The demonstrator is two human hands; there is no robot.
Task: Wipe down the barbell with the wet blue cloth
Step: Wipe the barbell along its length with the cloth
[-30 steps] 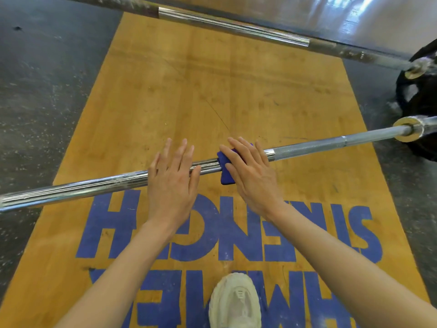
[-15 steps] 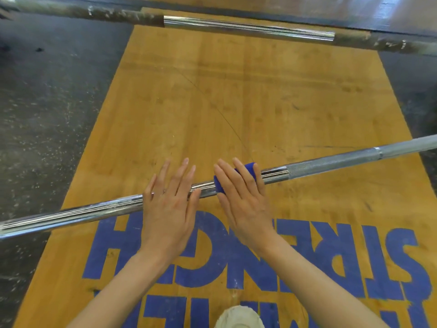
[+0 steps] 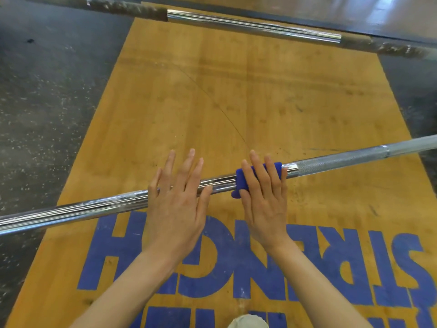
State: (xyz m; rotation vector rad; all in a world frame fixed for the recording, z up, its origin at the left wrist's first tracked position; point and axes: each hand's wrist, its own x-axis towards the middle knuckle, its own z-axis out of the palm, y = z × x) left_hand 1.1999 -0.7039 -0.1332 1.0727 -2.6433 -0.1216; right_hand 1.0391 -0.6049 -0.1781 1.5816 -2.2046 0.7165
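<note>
Now your right hand lies flat on the blue cloth, fingers straight and slightly apart, pressing it onto the bar. The cloth wraps the smooth chrome section, just short of the knurled part. Your left hand rests palm-down on the bar just beside the cloth, fingers straight and spread, not curled. The bar lies across the wood platform, above its blue lettering. A second bar lies farther off.
</note>
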